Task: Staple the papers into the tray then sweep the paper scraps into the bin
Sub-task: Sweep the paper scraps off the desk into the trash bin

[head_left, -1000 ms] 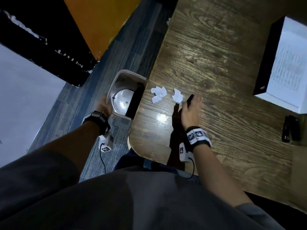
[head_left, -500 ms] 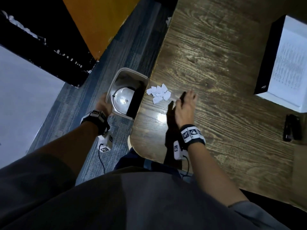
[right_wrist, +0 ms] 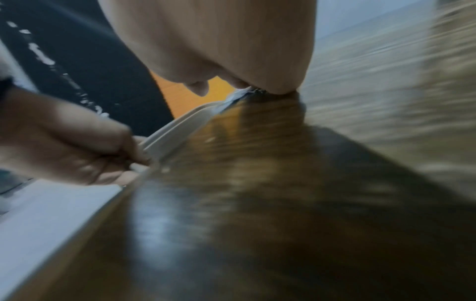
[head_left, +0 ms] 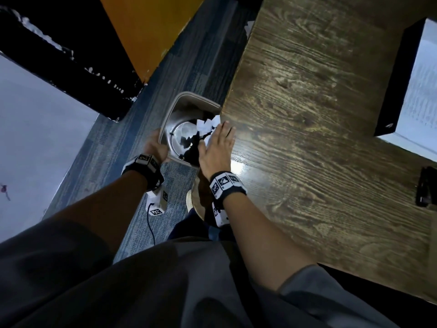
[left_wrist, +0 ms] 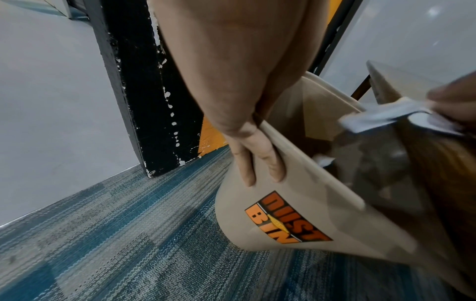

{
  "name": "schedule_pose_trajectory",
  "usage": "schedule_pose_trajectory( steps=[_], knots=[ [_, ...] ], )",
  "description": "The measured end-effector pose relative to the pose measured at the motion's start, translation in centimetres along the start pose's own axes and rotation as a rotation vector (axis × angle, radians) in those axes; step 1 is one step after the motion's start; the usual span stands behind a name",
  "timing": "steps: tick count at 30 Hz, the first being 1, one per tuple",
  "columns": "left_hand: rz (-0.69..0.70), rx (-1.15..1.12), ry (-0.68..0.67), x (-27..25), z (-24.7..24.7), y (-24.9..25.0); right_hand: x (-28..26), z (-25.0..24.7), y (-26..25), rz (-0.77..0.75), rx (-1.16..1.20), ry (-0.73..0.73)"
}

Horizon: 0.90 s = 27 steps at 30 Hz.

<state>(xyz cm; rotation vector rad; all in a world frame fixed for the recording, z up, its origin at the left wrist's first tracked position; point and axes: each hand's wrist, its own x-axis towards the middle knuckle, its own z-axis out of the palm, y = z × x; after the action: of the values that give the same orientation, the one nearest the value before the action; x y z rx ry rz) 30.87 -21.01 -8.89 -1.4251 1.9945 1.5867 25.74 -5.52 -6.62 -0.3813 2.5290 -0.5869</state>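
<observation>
right hand (head_left: pixel 216 147), paper scraps (head_left: pixel 207 125), bin (head_left: pixel 189 100)

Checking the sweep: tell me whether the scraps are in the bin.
Going in: paper scraps hang over the bin mouth, right hand at table edge.

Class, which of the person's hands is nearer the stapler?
Right. The right hand lies on the table edge at the bin; the left hand grips the bin's far side, farther from the stapler.

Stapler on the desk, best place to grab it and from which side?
Take the stapler across its long black body, near the middle, coming straight down from above. It lies flat on the wooden desk with bare wood along its left side. Its right side runs out of frame, and detail is too dark to judge further.
</observation>
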Motion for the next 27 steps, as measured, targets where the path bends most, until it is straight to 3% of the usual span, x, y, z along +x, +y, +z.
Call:
schedule_pose_trajectory(
  steps=[3,7,9,15,22,27],
  knots=[
    [0.01,0.016,0.003,-0.6,0.1,0.5,0.0,0.5,-1.6,-0.07,-0.02,-0.059],
    [0.022,0.02,-0.004,-0.9,0.1,0.5,0.4,0.9,-3.3,-0.28,-0.083,-0.19],
    [0.023,0.062,0.01,-0.9,0.1,0.4,0.6,0.7,-4.1,-0.324,-0.043,-0.158],
    [0.042,0.064,0.0,-1.3,0.0,0.5,1.0,-0.7,-5.3,-0.292,-0.007,-0.003],
    [0.055,0.031,-0.026,-0.2,-0.1,-0.4,1.8,-1.9,-3.8,-0.281,0.145,-0.084],
    [0.073,-0.003,-0.022,-0.2,0.0,-0.1,5.0,-5.3,1.1,-0.115,0.038,0.232]
  ],
)
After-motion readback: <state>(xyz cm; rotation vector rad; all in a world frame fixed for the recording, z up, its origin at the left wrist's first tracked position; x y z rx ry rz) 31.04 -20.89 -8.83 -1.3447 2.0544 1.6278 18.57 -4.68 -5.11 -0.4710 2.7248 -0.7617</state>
